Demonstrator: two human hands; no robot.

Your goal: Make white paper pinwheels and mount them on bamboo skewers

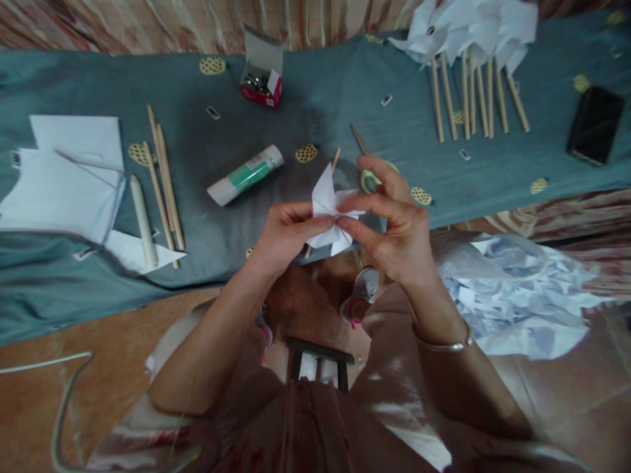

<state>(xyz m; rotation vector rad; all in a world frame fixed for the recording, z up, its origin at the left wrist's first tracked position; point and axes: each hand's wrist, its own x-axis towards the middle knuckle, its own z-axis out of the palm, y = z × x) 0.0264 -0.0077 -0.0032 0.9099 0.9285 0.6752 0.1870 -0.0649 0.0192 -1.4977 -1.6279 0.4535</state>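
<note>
Between my two hands is a white paper pinwheel (324,195), its blades folded in toward the centre. My left hand (290,230) grips it from the left, thumb pressed on the middle. My right hand (394,226) pinches near the centre with thumb and index finger, the other fingers raised. Whether a small pin sits in that pinch is hidden. A wooden stick (336,159) shows above and below the pinwheel, passing behind it. Scissors (369,177) with yellow-green handles lie just beyond my right fingers, partly covered by them.
A glue stick (246,174), an open red box (261,92) of small metallic pieces, wooden sticks (165,177) and white paper sheets (73,184) lie on the green cloth (335,85). Finished pinwheels (473,39) and a phone (595,125) are at right. A bag of paper scraps (517,295) sits below.
</note>
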